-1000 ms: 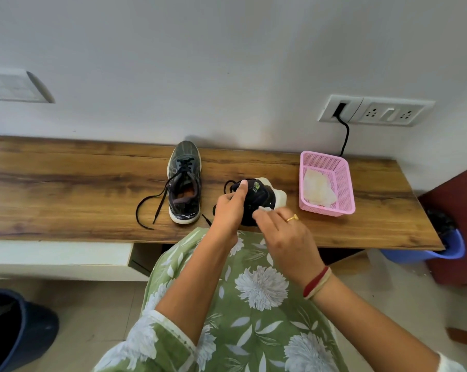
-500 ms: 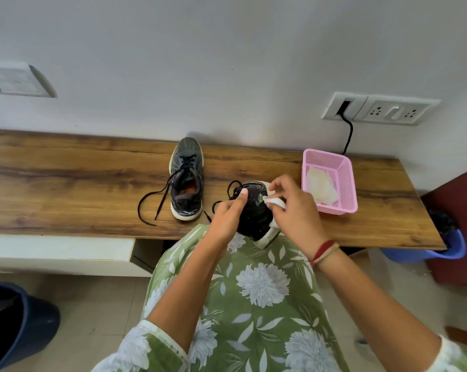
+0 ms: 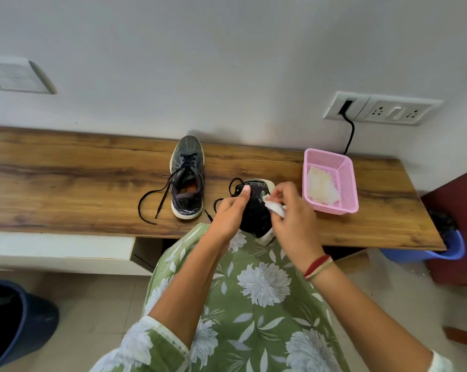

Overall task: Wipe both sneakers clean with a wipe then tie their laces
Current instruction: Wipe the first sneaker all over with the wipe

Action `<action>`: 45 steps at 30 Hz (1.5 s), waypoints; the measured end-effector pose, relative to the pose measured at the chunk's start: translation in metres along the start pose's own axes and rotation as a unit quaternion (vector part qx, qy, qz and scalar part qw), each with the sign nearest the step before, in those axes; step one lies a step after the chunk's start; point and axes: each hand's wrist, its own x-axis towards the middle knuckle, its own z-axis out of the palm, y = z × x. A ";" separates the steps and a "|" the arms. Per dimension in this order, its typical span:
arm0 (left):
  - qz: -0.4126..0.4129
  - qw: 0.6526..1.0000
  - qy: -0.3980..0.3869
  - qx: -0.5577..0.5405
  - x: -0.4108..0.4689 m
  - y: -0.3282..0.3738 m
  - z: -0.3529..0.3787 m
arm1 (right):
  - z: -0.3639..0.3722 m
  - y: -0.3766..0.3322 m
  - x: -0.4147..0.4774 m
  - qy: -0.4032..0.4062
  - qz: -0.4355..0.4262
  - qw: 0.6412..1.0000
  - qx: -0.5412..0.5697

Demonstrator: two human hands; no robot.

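Sneaker (image 3: pixel 255 218) gripped by left hand (image 3: pixel 231 213); right hand (image 3: pixel 291 218) presses wipe (image 3: pixel 275 208).

No legible text or numbers anywhere, small green mark on the held sneaker (image 3: pixel 254 214) too blurred to read

In our left hand (image 3: pixel 227 216) we see the held sneaker (image 3: pixel 255 214) as dark, matt woven cloth with a pale, smooth sole (image 3: pixel 265 238); the wipe (image 3: pixel 275 208) pinched in our right hand (image 3: pixel 294 221) looks soft, white and crumpled, cloth or paper we cannot tell; left of the left hand, the second sneaker (image 3: pixel 188 183) shows matt textile and thin cord laces (image 3: pixel 188 160); beneath both hands the shelf (image 3: pixel 66 183) is grained wood with a low sheen; right of the right hand, the basket (image 3: pixel 348 183) is pink perforated plastic.
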 end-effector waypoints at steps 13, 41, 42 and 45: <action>-0.005 1.000 0.018 -0.020 0.000 -0.004 -0.005 | 0.002 0.003 0.004 0.037 0.027 0.998 0.039; -0.005 0.997 -0.042 0.058 0.017 0.009 -0.086 | 0.044 -0.059 0.027 0.025 0.049 0.994 0.093; -0.011 0.998 -0.036 0.052 0.016 0.009 -0.084 | 0.041 -0.053 0.031 0.024 0.068 0.993 0.091; -0.003 0.998 -0.029 0.055 0.019 0.005 -0.075 | 0.044 -0.042 0.028 -0.004 0.053 0.997 0.054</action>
